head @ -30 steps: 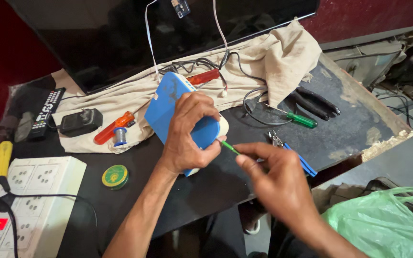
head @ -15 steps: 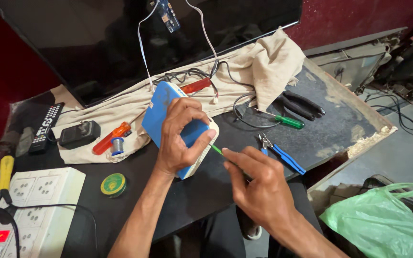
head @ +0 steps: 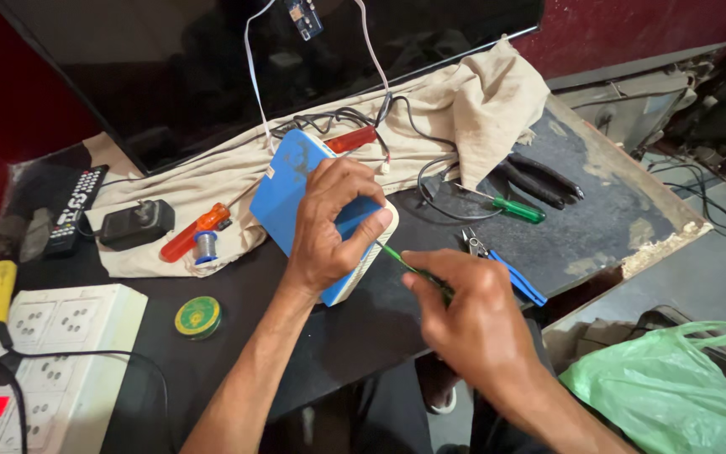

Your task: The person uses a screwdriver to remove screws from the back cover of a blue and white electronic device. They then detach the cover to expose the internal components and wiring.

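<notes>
My left hand [head: 334,223] grips a blue and white box-shaped device [head: 291,189], holding it tilted on its edge over the dark table [head: 598,227]. My right hand [head: 468,315] holds a thin green-handled screwdriver [head: 405,265] whose tip meets the white side of the device, just under my left thumb. Black and white wires [head: 380,126] run from the device up over a beige cloth [head: 464,105].
A second green screwdriver [head: 510,206], black pliers [head: 539,176] and blue-handled cutters [head: 510,273] lie to the right. An orange tool [head: 191,235], a solder spool [head: 205,246], a black adapter [head: 134,223], a remote [head: 73,206], a green tin [head: 197,317] and a white socket board [head: 44,353] are at left. A green bag [head: 674,387] is bottom right.
My right hand has moved left and brought the screwdriver tip up to the device's side. My left hand has turned the device slightly; the view has shifted a little.
</notes>
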